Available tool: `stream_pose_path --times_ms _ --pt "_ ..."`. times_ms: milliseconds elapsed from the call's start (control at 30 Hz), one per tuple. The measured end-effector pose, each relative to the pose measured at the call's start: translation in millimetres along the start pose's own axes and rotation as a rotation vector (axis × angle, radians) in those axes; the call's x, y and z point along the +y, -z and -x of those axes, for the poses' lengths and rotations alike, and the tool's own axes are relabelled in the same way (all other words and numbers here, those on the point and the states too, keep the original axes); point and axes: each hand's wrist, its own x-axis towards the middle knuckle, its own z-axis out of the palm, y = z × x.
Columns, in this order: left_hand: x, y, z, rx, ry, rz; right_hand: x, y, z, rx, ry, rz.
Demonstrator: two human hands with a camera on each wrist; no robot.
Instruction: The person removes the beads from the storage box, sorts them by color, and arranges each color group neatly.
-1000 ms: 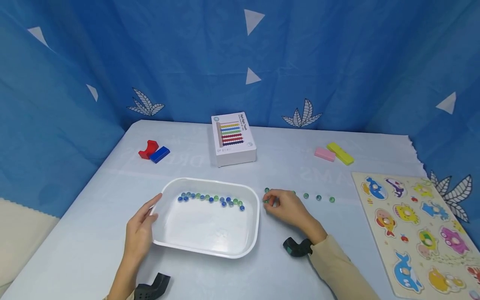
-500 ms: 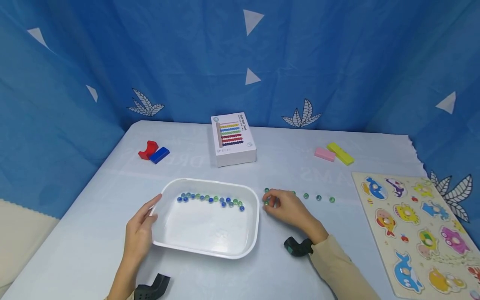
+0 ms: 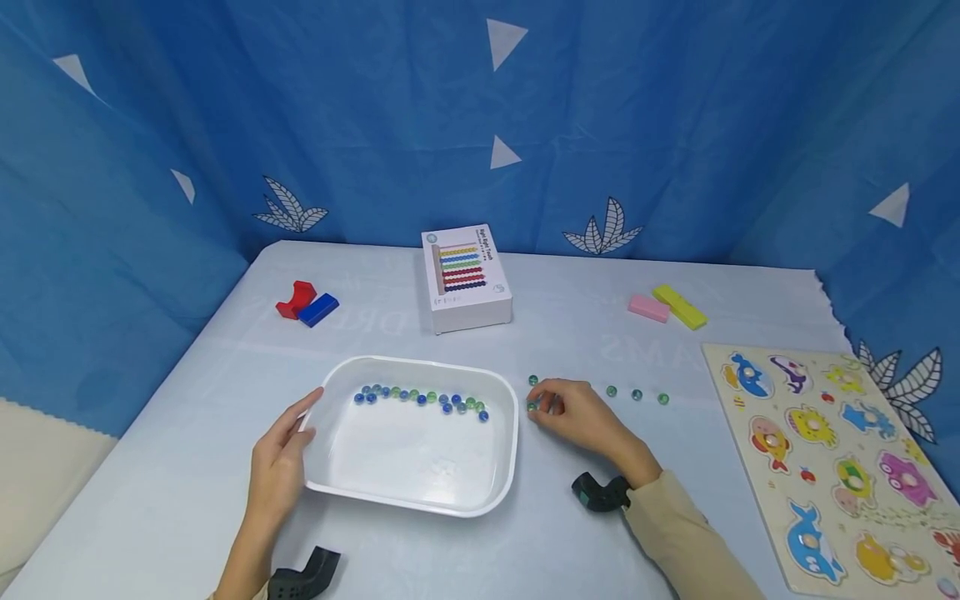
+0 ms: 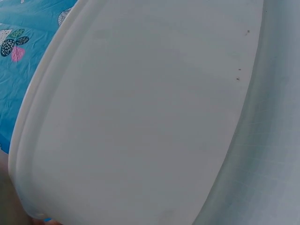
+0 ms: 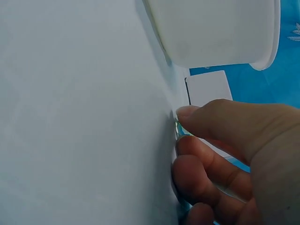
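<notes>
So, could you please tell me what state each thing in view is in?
White tray: open on top, marbles inside
Left hand: gripping the tray's left rim
Right hand: pinching a green marble
Loose marbles: resting on the table
Box: looks closed
Puzzle board: lying flat, its visible pieces fitted in
Red block: lying beside the blue block
Blue block: lying flat
Pink block: lying beside the yellow block
Yellow block: lying flat
Curtain: hanging

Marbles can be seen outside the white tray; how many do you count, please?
5: a pinched marble in the right hand, a second marble just beyond it, and, right of the hand, a near marble, middle marble and outermost marble. The hand may hide more.
</notes>
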Motion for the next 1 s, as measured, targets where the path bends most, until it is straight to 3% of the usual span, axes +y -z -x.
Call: stream_pose_path --times_ms 267,467,633,833,1000 --pt "10.5 3.1 1.7 -0.031 0.052 -0.005 -1 -2 0 0.02 0.01 0.024" --pt "-19.9 -3.5 -4.9 -0.003 0.018 -0.042 0 0 0 0.01 0.022 0.015" --pt "-42.0 -8.6 -10.7 0.014 0.011 -0.077 -5 13 1 -0.02 0.011 -0.026" --pt "-48.4 -10.7 -12.4 0.015 0.007 -0.091 -19 34 -1 -0.024 0.014 -0.03" --pt "-46.8 -9.6 -12.8 0.023 0.011 -0.091 -40 39 -8 -0.032 0.031 -0.029"
